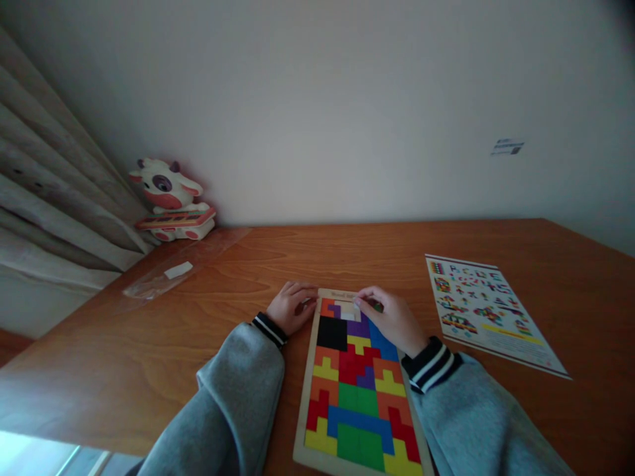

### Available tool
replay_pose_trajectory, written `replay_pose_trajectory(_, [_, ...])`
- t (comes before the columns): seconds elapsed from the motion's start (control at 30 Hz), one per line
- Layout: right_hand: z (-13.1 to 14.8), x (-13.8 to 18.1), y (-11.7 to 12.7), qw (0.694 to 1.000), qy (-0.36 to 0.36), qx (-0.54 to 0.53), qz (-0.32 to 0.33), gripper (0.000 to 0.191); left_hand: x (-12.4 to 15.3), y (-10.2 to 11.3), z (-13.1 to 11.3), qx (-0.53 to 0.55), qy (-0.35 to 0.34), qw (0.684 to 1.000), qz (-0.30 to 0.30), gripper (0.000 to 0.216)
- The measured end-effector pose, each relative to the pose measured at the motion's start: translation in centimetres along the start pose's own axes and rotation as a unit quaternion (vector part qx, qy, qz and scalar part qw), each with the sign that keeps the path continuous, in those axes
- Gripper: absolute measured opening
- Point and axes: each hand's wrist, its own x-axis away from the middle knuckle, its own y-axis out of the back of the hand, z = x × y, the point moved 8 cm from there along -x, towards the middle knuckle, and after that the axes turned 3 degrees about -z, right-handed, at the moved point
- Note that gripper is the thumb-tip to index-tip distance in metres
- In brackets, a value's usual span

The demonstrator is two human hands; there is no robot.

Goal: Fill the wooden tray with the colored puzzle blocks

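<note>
A wooden block puzzle board lies in front of me, filled mostly with red, yellow, green, blue, orange and purple pieces. A black square sits at its upper left. Near the top, a pale patch shows among the pieces. My left hand rests at the board's upper left corner, fingers loosely bent and apart, holding nothing I can see. Over the upper right corner, my right hand has its thumb and index finger pinched together by the pale patch. Whatever is between them is too small to make out.
To the right lies a printed sheet with coloured block pictures. A cow toy with a keyboard stands at the back left, near a clear plastic bag and the curtain. The wall borders the table's far edge.
</note>
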Motion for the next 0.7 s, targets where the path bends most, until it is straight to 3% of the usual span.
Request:
replay_pose_trajectory(0.13, [0.2, -0.1, 0.3, 0.998, 0.026, 0.054, -0.024, 0.019, 0.2, -0.6, 0.1, 0.013, 0.004, 1.0, 0.013, 0.018])
replay_pose_trajectory(0.33, [-0.5, 0.1, -0.3, 0.999, -0.011, 0.052, -0.008, 0.019, 0.3, -1.0, 0.1, 0.01, 0.007, 1.0, 0.027, 0.018])
replay_pose_trajectory(0.53, [0.0, -0.1, 0.0, 0.988, 0.071, 0.137, -0.024, 0.019, 0.4, -1.2, 0.2, 0.004, 0.012, 1.0, 0.028, 0.018])
replay_pose_trajectory(0.7, [-0.8, -0.2, 0.0, 0.983, 0.068, 0.173, -0.005, 0.017, 0.4, -1.1, 0.2, 0.004, 0.021, 0.999, 0.027, 0.018])
